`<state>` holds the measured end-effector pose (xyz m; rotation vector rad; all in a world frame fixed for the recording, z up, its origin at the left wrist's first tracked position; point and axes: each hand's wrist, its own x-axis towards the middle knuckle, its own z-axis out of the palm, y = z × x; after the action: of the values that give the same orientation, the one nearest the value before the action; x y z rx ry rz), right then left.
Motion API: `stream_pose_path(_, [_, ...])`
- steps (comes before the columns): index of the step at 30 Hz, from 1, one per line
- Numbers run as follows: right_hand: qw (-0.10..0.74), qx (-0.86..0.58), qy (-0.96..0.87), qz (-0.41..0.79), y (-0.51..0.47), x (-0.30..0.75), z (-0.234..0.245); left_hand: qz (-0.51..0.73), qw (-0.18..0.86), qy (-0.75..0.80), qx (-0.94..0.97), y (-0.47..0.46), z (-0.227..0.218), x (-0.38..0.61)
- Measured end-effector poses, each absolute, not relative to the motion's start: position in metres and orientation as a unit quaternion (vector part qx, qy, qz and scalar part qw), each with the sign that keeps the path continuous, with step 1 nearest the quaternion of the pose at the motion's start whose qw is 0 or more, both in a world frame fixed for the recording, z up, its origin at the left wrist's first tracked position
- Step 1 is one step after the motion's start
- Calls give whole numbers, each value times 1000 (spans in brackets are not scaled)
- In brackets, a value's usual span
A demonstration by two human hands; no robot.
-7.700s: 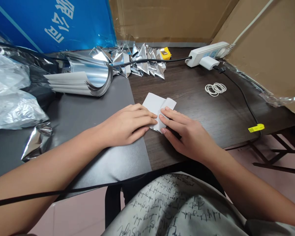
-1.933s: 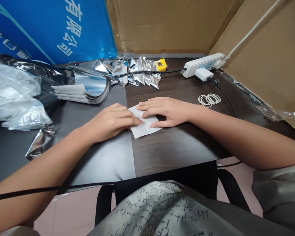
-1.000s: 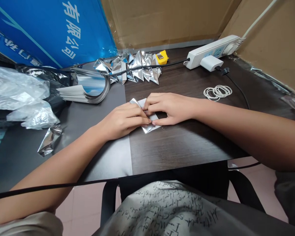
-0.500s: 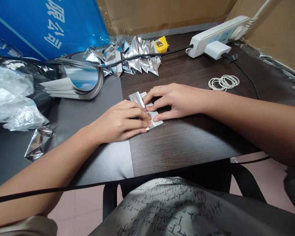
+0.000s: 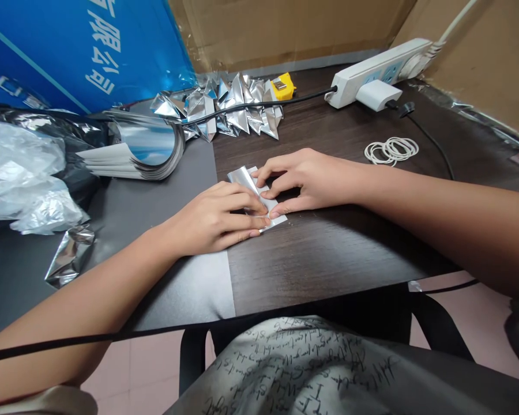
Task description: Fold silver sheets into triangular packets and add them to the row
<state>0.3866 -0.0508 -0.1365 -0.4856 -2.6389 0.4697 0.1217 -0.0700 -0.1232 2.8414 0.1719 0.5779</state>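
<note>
A small folded sheet, silver on one side and white on the other (image 5: 244, 177), lies on the dark wooden table (image 5: 328, 253). My left hand (image 5: 216, 218) presses its near left part, fingers stretched over the fold. My right hand (image 5: 305, 178) rests on its right side with fingers bent, pinching down on the folded flap. Much of the sheet is hidden beneath both hands.
A row of folded silver pieces (image 5: 229, 106) stands at the back. A curled stack of silver-white sheets (image 5: 134, 153) lies left on a grey mat (image 5: 155, 196). White rubber bands (image 5: 391, 148), a power strip (image 5: 378, 72), a black cable and crumpled foil (image 5: 69, 262) are nearby.
The flat white sheet has been folded over, so its silver side now shows. Both hands stay on it and press the narrower fold; my right arm now reaches in from the right.
</note>
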Motion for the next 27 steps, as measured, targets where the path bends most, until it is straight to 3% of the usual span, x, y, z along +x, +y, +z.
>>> stream_pose_path(27, [213,-211,-935,188,-57,382,-134,192,120,72,971,-73,-117,124])
